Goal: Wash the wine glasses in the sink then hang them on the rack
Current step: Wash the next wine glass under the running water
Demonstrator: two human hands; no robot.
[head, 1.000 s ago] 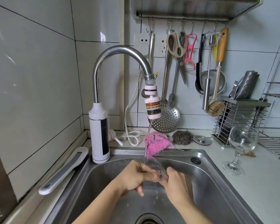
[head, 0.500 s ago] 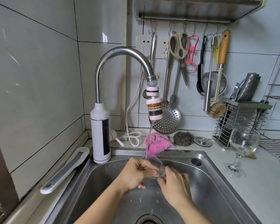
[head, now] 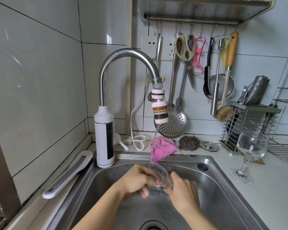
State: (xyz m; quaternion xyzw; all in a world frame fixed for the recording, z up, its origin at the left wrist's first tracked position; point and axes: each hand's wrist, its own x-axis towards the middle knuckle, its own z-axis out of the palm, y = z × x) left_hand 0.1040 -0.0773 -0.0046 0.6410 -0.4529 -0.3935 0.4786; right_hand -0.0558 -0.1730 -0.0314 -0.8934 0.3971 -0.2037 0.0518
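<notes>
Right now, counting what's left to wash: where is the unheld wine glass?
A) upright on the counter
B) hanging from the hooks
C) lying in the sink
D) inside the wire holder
A: the unheld wine glass stands upright on the counter, right of the sink, beside the wire holder.

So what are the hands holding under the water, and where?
A wine glass: the left hand grips its bowl, the right hand its stem end.

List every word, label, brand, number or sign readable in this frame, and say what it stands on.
No text can be read.
Small white sticker on the grey wall tile: too blurred to read.
Black panel on the white tap body: no legible marking.
White wall sockets: no legible print.
</notes>
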